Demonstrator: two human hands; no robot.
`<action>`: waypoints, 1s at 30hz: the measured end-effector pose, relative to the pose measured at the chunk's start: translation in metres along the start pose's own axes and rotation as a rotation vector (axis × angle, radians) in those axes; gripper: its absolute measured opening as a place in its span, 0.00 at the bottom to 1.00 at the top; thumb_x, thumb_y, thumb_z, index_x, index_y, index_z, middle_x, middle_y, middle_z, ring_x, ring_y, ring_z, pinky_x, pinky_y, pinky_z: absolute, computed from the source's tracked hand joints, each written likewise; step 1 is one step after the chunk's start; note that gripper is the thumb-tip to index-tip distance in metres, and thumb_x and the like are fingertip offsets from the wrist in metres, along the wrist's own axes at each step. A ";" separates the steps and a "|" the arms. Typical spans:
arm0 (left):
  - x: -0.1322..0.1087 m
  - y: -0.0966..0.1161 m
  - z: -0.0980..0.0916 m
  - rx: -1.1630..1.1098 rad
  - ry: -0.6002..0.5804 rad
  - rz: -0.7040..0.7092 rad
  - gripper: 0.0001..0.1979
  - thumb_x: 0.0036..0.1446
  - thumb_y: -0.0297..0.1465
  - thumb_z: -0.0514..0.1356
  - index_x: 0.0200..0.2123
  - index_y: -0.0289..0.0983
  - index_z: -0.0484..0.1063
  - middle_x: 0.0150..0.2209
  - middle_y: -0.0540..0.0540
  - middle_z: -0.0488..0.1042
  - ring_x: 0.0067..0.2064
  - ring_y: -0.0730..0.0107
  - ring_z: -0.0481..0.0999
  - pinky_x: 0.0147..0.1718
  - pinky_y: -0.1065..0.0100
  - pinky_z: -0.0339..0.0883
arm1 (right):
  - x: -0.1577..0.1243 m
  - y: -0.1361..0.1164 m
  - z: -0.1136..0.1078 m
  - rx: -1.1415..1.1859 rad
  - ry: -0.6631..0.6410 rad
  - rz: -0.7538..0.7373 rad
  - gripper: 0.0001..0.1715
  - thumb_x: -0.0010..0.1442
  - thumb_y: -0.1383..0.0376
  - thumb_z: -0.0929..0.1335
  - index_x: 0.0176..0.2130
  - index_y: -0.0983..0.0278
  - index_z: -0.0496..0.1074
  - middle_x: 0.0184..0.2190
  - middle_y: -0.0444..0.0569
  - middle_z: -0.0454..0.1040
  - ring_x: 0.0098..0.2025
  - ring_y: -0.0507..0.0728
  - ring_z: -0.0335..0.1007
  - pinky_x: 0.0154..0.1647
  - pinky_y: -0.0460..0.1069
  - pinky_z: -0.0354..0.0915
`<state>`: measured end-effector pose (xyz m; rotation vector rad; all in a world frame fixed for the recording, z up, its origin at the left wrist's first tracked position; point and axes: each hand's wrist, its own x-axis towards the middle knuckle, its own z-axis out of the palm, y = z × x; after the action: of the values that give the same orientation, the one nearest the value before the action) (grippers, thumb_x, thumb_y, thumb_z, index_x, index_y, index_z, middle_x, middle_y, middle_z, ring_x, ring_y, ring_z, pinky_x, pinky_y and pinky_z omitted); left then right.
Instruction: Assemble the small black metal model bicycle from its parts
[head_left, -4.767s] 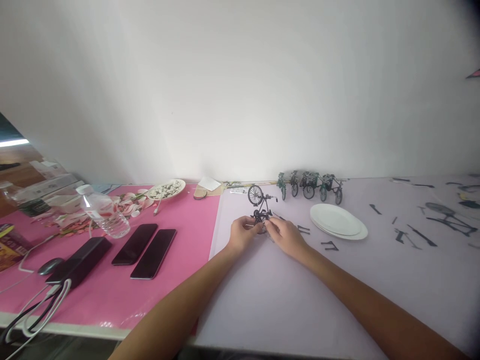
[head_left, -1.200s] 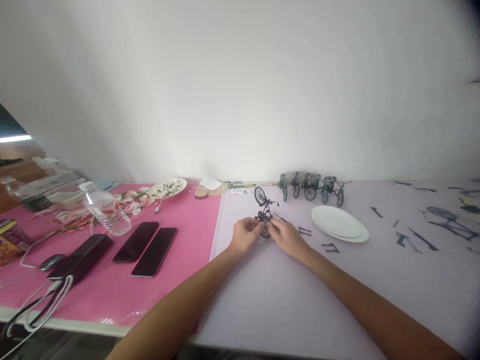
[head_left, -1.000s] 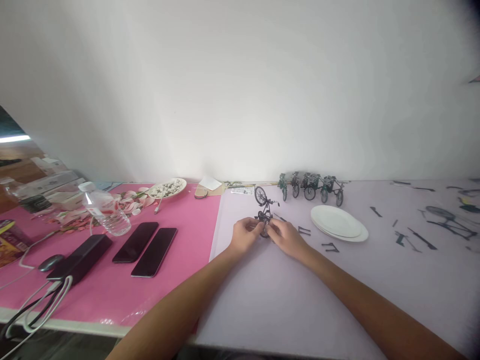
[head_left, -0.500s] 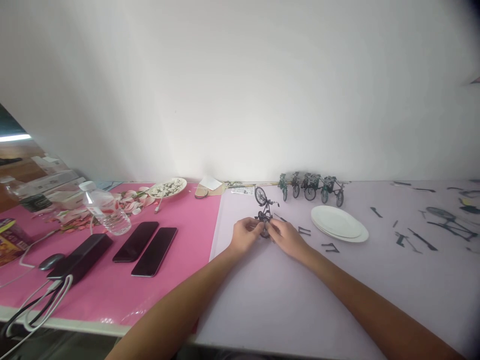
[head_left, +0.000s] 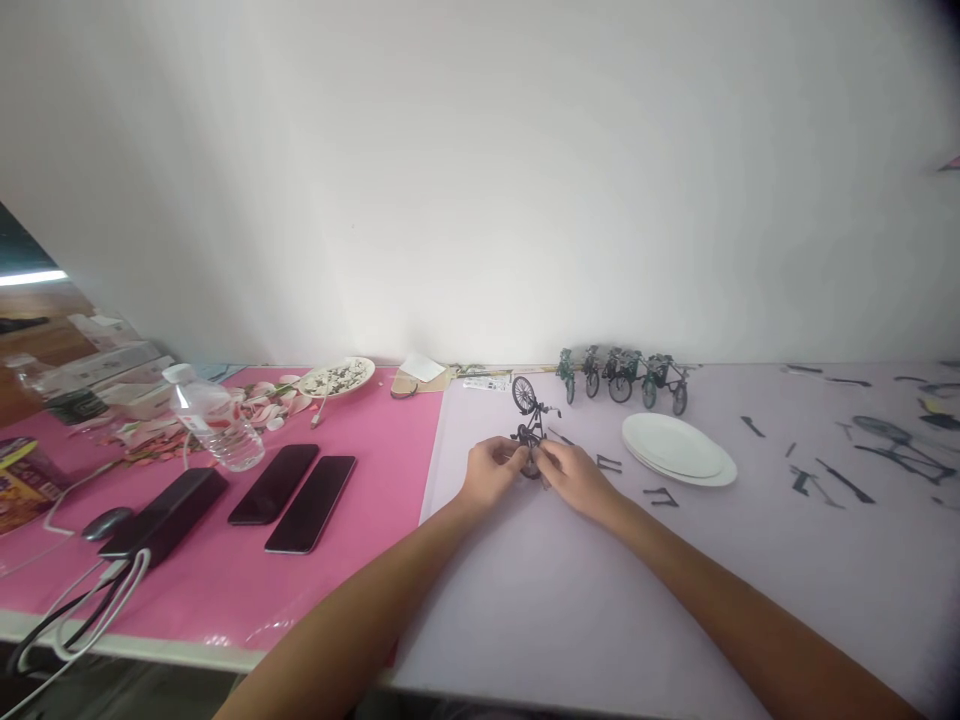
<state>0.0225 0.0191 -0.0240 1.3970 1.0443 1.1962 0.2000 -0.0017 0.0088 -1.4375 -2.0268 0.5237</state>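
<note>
Between my two hands, just above the white part of the table, is a small black toy bicycle [head_left: 532, 425]. One of its wheels points up and away from me; the other is down between my fingers. My left hand [head_left: 491, 472] is closed, thumb and fingers pinching the bicycle's near end from the left. From the right, my right hand [head_left: 574, 475] pinches the same end. My fingers partly hide the near wheel. Close beyond my right hand lie small dark parts, among them a forked piece [head_left: 609, 464] and a second forked piece [head_left: 661, 497].
Several toy bicycles [head_left: 626, 378] stand by the wall. Stacked white plates [head_left: 679, 450] lie right of my hands, with loose dark parts [head_left: 845, 481] farther right. On the pink side are two phones [head_left: 310, 504], a water bottle [head_left: 214, 415], a power strip [head_left: 165, 515] and a plate of bits [head_left: 337, 377].
Almost nothing differs. The view has shifted very slightly, and the toy bicycle's raised wheel sits a touch farther right and lower. Both hands keep their grip.
</note>
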 end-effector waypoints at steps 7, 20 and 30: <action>0.000 0.000 0.000 -0.002 -0.009 0.010 0.13 0.59 0.39 0.67 0.37 0.33 0.79 0.32 0.41 0.84 0.34 0.61 0.85 0.36 0.66 0.77 | -0.001 0.003 -0.001 0.029 -0.022 -0.004 0.20 0.70 0.57 0.61 0.27 0.58 0.63 0.23 0.44 0.75 0.26 0.56 0.71 0.31 0.50 0.61; 0.004 -0.013 0.000 0.027 0.018 0.063 0.13 0.60 0.38 0.67 0.38 0.33 0.80 0.35 0.40 0.84 0.36 0.61 0.84 0.37 0.65 0.77 | 0.002 0.009 0.004 -0.038 0.008 -0.034 0.15 0.67 0.60 0.62 0.28 0.59 0.61 0.24 0.43 0.74 0.28 0.56 0.69 0.30 0.49 0.57; 0.003 -0.011 0.003 0.005 0.039 0.054 0.12 0.58 0.37 0.68 0.39 0.33 0.79 0.36 0.40 0.84 0.38 0.60 0.85 0.38 0.64 0.78 | 0.001 0.009 0.005 -0.043 0.029 -0.034 0.19 0.69 0.57 0.61 0.26 0.59 0.61 0.23 0.43 0.71 0.26 0.55 0.66 0.29 0.49 0.55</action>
<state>0.0254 0.0233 -0.0345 1.4192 1.0431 1.2656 0.2023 0.0027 -0.0003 -1.4252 -2.0477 0.4450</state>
